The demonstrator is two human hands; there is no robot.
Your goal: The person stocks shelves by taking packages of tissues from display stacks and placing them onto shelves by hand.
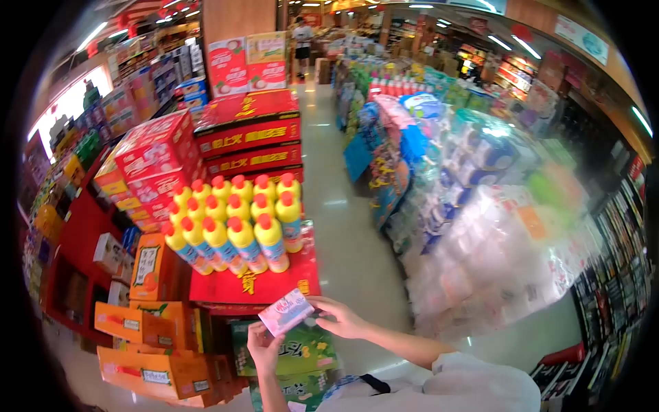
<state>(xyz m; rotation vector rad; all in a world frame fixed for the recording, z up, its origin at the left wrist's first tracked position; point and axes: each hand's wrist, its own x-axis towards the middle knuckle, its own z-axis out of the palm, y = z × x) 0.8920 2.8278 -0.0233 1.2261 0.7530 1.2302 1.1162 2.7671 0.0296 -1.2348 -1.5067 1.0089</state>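
A small pink and white box (287, 312) with printed lettering is held up between my two hands, tilted. My left hand (263, 349) pinches its lower left corner between thumb and fingers. At its upper right edge my right hand (340, 318) grips with the fingertips. Just beyond the box stand several yellow bottles (241, 233) with red caps and blue labels, packed in rows on a red carton (302, 275). Below my hands lie green cartons (309, 353), partly hidden by my left arm.
Stacked red cartons (247, 130) rise behind the bottles. Orange boxes (137, 371) are piled at lower left. Right of the tiled aisle (336, 185) stands a bulky heap of plastic-wrapped packs (494, 247). A person (302, 48) stands far down the aisle.
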